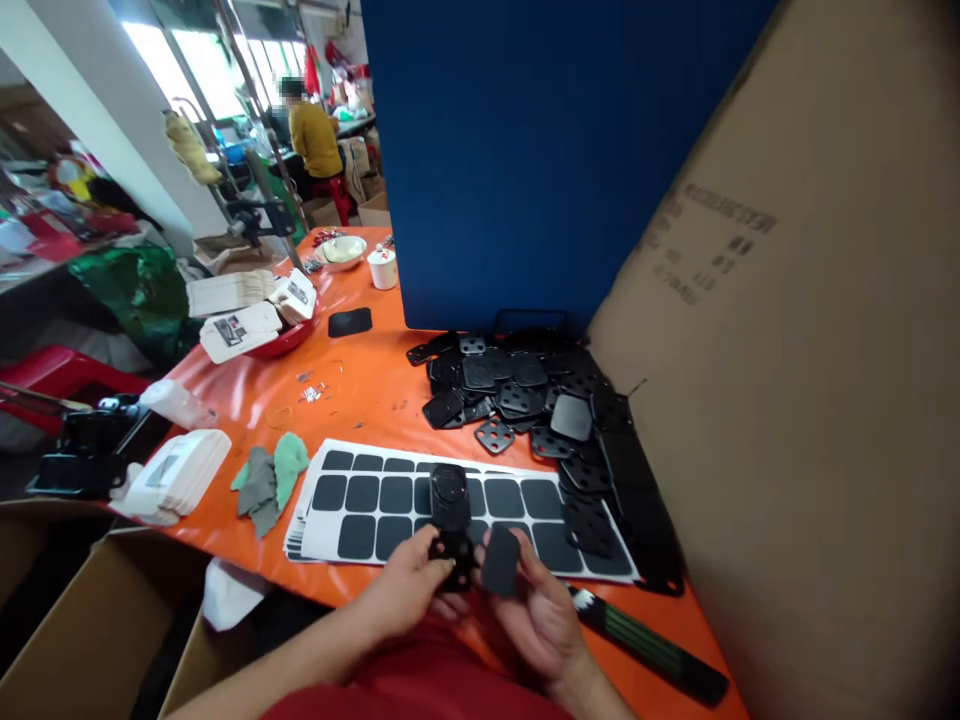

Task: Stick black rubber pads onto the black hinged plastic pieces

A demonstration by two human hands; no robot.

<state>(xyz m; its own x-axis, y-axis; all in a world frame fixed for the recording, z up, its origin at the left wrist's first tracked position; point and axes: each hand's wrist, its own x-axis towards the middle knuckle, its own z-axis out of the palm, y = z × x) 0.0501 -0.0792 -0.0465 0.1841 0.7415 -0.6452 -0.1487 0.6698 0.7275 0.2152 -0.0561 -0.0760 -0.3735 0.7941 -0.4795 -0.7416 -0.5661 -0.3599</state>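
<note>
Between the thumb and fingers of my left hand (415, 583) is a black plate with holes (454, 558). My right hand (541, 612) grips a dark rounded-square pad (500, 562), held tilted just right of the plate; the two look apart. Beneath and beyond both hands lies a stack of white sheets (313, 536) bearing rows of dark rounded-square stickers (363, 494). On those sheets, just past my left hand, rests a black plate with a ridged face (449, 494). More black plates with holes (517, 400) are heaped farther back, some overlapping the sheets' right end.
A blue board (517, 170) and a cardboard box (795, 380) wall off the back and right. A dark green-striped tube-like object (652, 645) lies at front right. Leftward are cloth scraps (270, 480), white cards (180, 475), and a red basin (281, 342). A person (316, 140) sits far back.
</note>
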